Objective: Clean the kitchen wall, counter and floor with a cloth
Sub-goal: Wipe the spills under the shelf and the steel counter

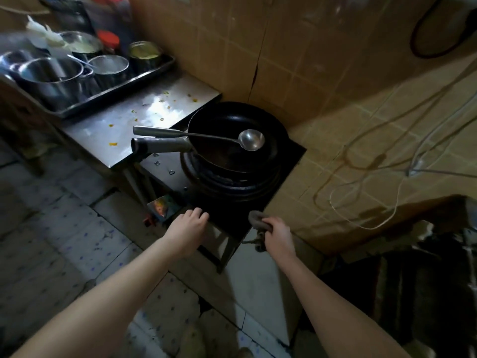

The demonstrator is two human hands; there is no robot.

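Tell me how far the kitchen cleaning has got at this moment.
Early, it seems. Nothing looks clearly finished: the steel counter carries yellow food scraps, and the floor looks speckled. In hand: the right hand grips the cloth at the stove's front edge; the left hand rests there. Wall, counter and floor remain.

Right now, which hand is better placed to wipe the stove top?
The right hand: it already grips the cloth at the stove's near corner. The left hand rests empty on the front edge.

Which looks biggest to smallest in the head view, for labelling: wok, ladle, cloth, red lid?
1. Wok
2. Ladle
3. Cloth and red lid look alike; the cloth is partly hidden in the right hand.
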